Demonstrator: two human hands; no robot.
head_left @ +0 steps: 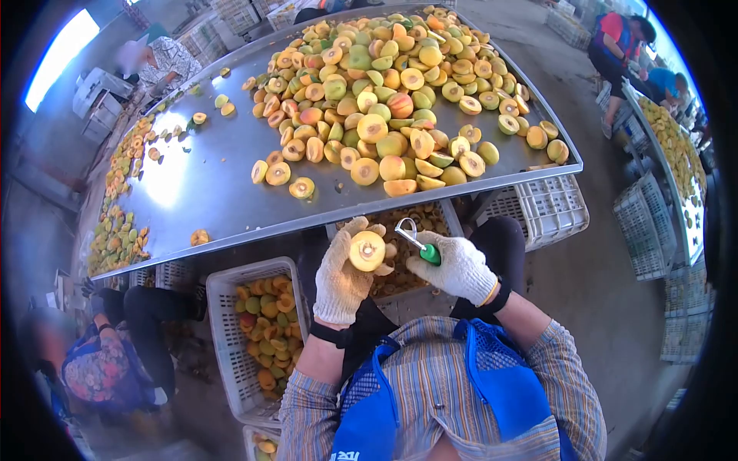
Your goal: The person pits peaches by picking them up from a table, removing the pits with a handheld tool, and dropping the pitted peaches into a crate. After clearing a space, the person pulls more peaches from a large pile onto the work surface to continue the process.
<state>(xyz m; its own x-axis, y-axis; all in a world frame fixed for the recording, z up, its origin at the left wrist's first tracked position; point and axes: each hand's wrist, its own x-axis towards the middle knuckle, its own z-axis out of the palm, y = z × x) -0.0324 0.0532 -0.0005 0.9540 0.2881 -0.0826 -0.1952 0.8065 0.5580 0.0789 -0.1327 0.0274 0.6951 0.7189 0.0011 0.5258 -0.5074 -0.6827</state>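
Observation:
My left hand [342,278], in a white knit glove, is closed around a peach half [367,251]. The cut face is turned up and the brown hollow at its middle shows. In my right hand [460,270], also gloved, is a pitting spoon [430,254] with a green handle and a metal loop. The loop points up and to the left, apart from the fruit. Both hands are over my lap, just before the near edge of the metal table [223,192]. A large heap of peach halves [377,100] lies on the table.
A white crate [217,338] of peach halves stands left of my legs. Under the table edge, a bin [415,288] holds orange-brown pieces. Another white crate [550,211] is at the right. Other people sit at the left and stand by a second fruit table [696,223].

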